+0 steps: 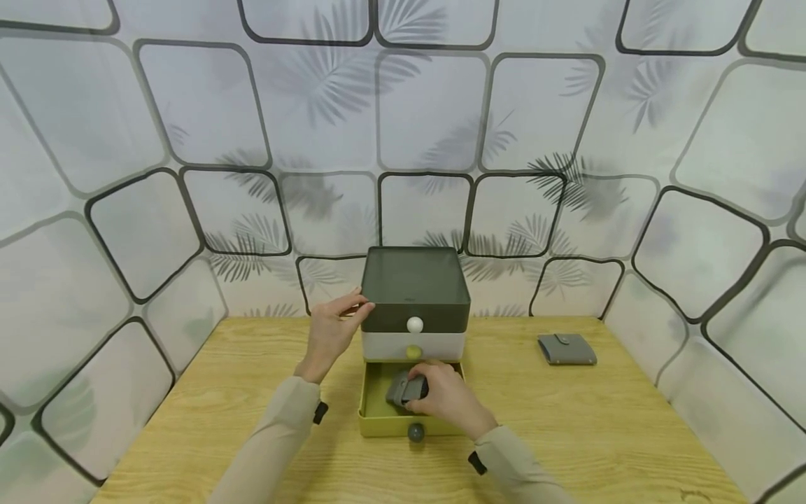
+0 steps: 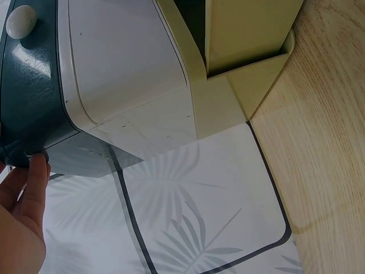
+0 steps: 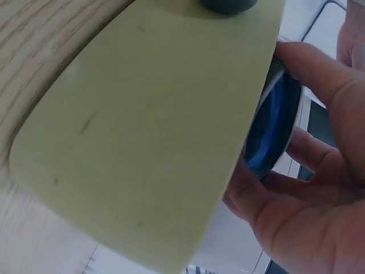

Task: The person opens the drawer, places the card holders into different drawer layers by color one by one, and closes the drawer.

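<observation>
My left hand (image 1: 331, 332) rests its fingertips on the front left corner of the dark green top tier of a small drawer unit (image 1: 415, 276). In the left wrist view a fingertip (image 2: 37, 165) presses that corner. The olive bottom drawer (image 1: 378, 425) is pulled out, with a dark round knob (image 1: 416, 432) on its front. Inside it, my right hand (image 1: 447, 393) grips a small grey thing (image 1: 398, 389) with a strap across it and a dark end. The right wrist view shows its dark rounded rim and shiny blue inside (image 3: 267, 128), partly hidden by the drawer front; its kind I cannot tell.
A grey wallet (image 1: 567, 349) with a snap strap lies on the wooden table (image 1: 567, 434), right of the drawer unit. The white middle drawer (image 1: 384, 346) stays closed under the top tier. A patterned backdrop (image 1: 428, 112) encloses the table behind and at both sides.
</observation>
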The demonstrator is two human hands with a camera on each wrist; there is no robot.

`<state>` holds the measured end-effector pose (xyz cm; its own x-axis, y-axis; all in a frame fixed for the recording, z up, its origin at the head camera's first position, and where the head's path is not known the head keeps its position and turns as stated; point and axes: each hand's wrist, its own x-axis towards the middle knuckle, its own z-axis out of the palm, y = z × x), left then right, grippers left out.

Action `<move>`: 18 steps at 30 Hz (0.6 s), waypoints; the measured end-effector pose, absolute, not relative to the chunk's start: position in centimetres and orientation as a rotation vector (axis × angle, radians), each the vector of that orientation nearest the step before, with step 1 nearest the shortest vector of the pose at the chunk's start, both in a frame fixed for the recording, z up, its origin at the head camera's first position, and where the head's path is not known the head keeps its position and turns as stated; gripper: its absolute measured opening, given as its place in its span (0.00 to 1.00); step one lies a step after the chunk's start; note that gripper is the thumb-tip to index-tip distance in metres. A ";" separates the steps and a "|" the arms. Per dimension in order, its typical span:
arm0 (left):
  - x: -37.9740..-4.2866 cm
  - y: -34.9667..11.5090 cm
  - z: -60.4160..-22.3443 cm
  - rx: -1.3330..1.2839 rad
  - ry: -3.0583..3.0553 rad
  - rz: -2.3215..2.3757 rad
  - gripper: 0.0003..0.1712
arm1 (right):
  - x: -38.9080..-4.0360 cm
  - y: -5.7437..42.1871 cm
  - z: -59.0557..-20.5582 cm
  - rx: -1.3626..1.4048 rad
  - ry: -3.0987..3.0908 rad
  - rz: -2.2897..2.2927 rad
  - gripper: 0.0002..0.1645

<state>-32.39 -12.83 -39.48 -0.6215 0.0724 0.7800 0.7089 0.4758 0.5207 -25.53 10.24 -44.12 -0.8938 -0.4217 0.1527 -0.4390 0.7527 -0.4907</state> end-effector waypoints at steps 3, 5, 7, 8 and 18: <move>-32.5 -12.9 -39.6 -0.646 -2.020 -1.153 0.06 | -25.6 10.2 -44.0 0.749 -2.929 0.853 0.30; -32.6 -12.9 -39.6 -0.648 -2.021 -1.157 0.06 | -25.6 10.3 -43.8 0.771 -2.948 0.870 0.33; -32.6 -12.9 -39.6 -0.645 -2.021 -1.162 0.06 | -25.7 10.3 -43.7 0.794 -2.948 0.881 0.34; -32.5 -12.9 -39.6 -0.645 -2.020 -1.167 0.06 | -25.6 10.2 -43.8 0.797 -2.947 0.886 0.34; -32.5 -12.8 -39.6 -0.641 -2.021 -1.173 0.06 | -25.0 7.9 -44.6 0.671 -2.834 0.855 0.26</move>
<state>-32.45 -12.81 -39.62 -0.6300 0.0678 0.7736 0.7055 0.4663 0.5337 -25.01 7.94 -44.58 -0.8969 -0.3820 0.2230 -0.4416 0.7443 -0.5010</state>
